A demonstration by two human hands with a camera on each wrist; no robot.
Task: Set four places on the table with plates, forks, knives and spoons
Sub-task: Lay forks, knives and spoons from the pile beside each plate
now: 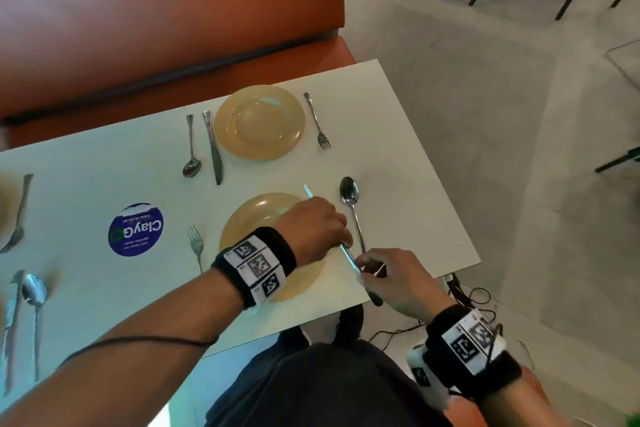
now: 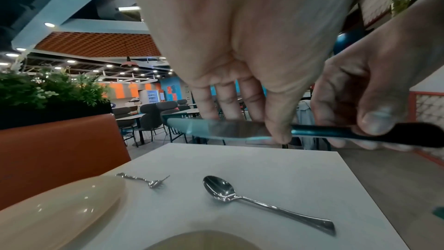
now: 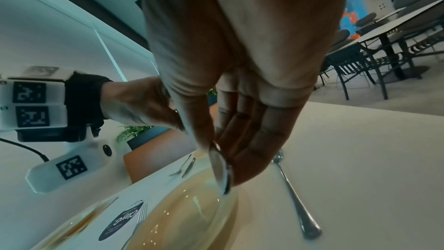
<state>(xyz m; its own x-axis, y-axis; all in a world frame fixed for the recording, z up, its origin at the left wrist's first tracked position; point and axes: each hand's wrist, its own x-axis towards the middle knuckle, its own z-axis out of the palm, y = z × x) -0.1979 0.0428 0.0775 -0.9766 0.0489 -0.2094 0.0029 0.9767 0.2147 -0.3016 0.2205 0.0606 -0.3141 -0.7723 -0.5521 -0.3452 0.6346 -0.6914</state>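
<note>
A knife [image 1: 349,255] hangs in the air between the near tan plate [image 1: 256,215] and the spoon [image 1: 349,198] to its right. My left hand [image 1: 341,241] reaches across that plate and pinches the blade [image 2: 216,127] from above. With thumb and fingers, my right hand [image 1: 363,267] pinches the dark handle [image 2: 396,134] near the table's front edge. A fork [image 1: 195,243] lies left of the near plate. The far place has a plate [image 1: 259,121], a fork [image 1: 317,120], a knife [image 1: 214,149] and a spoon [image 1: 191,149].
At the left edge lie more cutlery: a fork [image 1: 17,218], a knife [image 1: 10,322] and a spoon [image 1: 34,291]. A round blue sticker [image 1: 135,229] is on the white table [image 1: 398,149]. An orange bench [image 1: 156,10] runs behind it. Cables [image 1: 467,295] trail on the floor at the right.
</note>
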